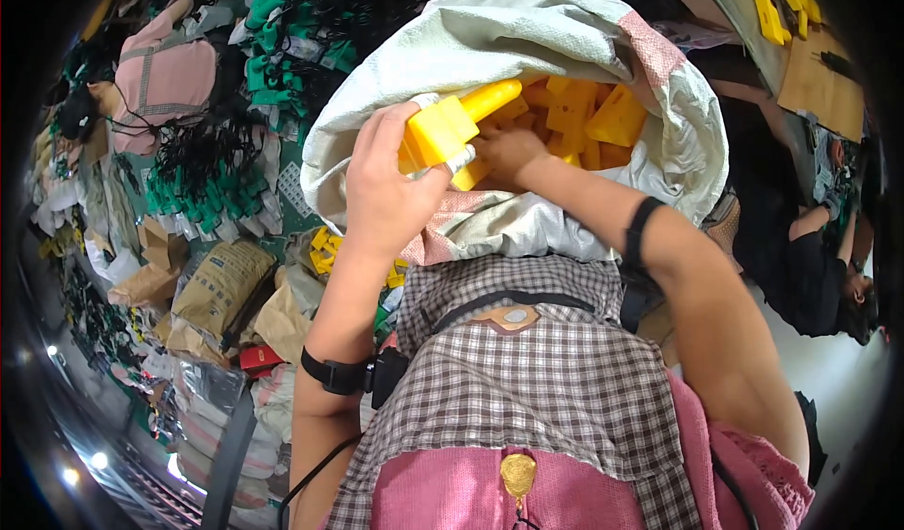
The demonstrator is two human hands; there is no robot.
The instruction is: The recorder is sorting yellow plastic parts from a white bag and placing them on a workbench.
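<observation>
A large white woven sack (452, 50) with pink patches is held wide at its mouth in front of me. Inside lie several yellow plastic parts (617, 120), blocky in shape. My left hand (391, 186), with white wraps on its fingertips, grips a yellow plastic part (441, 133) over the sack's left rim. That part has a square block end and a rounded bar pointing right. My right hand (513, 153) reaches into the sack among the pieces, just right of the held part. Its fingers are blurred and partly hidden, so any hold there is unclear.
Green parts with black cords (202, 191) are heaped at the left, below a pink padded seat (165, 78). Brown paper sacks (226, 285) and small yellow pieces (325, 248) sit nearer. At the right, a person in black (800, 257) works beside cardboard (819, 83).
</observation>
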